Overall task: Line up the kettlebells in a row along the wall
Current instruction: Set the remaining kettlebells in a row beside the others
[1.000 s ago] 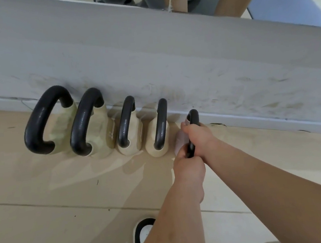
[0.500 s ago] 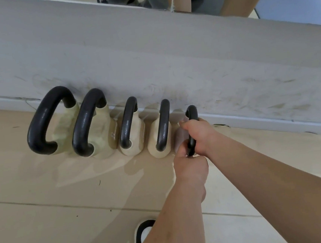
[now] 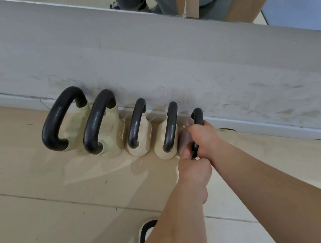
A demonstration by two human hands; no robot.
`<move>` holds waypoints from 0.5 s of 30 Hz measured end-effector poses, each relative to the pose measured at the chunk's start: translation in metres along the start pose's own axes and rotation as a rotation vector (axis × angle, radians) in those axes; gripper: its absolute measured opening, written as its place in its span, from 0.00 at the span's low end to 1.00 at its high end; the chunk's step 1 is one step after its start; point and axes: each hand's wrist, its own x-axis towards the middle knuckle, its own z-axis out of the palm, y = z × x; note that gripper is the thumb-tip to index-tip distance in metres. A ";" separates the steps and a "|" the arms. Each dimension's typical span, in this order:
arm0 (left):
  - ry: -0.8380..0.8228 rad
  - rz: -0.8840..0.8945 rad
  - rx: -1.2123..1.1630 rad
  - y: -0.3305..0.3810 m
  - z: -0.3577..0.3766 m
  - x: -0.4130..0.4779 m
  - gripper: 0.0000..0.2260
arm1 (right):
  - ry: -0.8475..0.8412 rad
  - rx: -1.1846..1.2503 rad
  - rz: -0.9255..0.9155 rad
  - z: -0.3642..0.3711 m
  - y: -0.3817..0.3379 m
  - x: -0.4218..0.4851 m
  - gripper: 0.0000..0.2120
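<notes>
4 kettlebells [image 3: 136, 123] in row at wall [image 3: 150, 63] base. 5th kettlebell [image 3: 198, 115] next along wall, R end. L hand [image 3: 195, 173] + R hand [image 3: 204, 139] both curled tight round its handle.

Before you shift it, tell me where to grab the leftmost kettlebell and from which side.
Take the leftmost kettlebell by the top of its black handle, coming from above and from its free left side. The loop stands upright, running out from the wall, and the neighbouring kettlebell crowds its right.
</notes>
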 end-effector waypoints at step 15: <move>-0.064 0.031 0.199 0.008 0.005 -0.019 0.40 | -0.024 -0.228 -0.069 -0.015 -0.011 0.005 0.05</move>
